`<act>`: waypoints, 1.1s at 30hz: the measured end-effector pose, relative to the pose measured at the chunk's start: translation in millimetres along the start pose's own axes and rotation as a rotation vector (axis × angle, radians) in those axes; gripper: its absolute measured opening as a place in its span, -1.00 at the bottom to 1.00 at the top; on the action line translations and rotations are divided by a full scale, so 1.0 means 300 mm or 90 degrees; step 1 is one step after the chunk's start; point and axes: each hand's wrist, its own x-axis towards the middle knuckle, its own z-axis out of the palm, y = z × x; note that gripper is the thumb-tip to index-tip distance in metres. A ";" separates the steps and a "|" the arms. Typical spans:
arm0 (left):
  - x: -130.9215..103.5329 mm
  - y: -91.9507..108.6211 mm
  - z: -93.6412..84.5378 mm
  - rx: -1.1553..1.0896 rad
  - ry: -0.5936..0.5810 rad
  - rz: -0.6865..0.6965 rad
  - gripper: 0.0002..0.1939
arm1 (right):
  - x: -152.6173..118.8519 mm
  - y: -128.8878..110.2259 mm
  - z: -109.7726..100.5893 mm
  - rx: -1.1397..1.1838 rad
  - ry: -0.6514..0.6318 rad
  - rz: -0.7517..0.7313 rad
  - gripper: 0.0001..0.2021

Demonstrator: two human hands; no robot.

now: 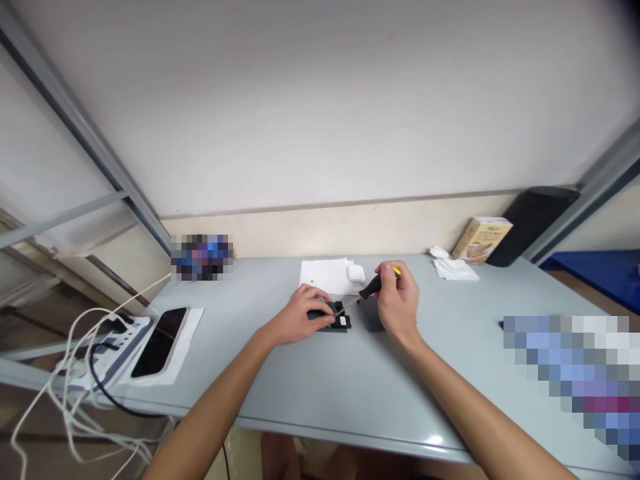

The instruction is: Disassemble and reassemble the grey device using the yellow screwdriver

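Just below the centre of the frame, a small dark circuit-board unit [343, 322] lies on the bench [280, 393], where its firm surface probably keeps it steady. The left hand [306, 313] grasps the unit from its left side, fingers and thumb over it, seemingly so it cannot slide. From the right, the right hand [399, 303] is closed around the handle of a screwdriver [371, 287], slanting its shaft down to the board, likely for aim. White paper [323, 273] sits behind, apparently out of the way.
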 end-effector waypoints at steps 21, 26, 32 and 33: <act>0.004 -0.038 -0.003 0.030 0.150 -0.064 -0.77 | 0.036 0.000 -0.015 -0.002 0.058 -0.006 -0.66; 0.005 -0.066 -0.009 0.048 0.209 -0.114 -0.81 | 0.040 -0.001 -0.017 -0.003 0.062 -0.004 -0.66; 0.006 -0.064 -0.010 0.037 0.205 -0.121 -0.79 | 0.040 0.001 -0.019 -0.006 0.052 -0.011 -0.68; 0.006 -0.064 -0.009 0.036 0.202 -0.118 -0.79 | 0.040 0.000 -0.019 -0.008 0.051 -0.015 -0.68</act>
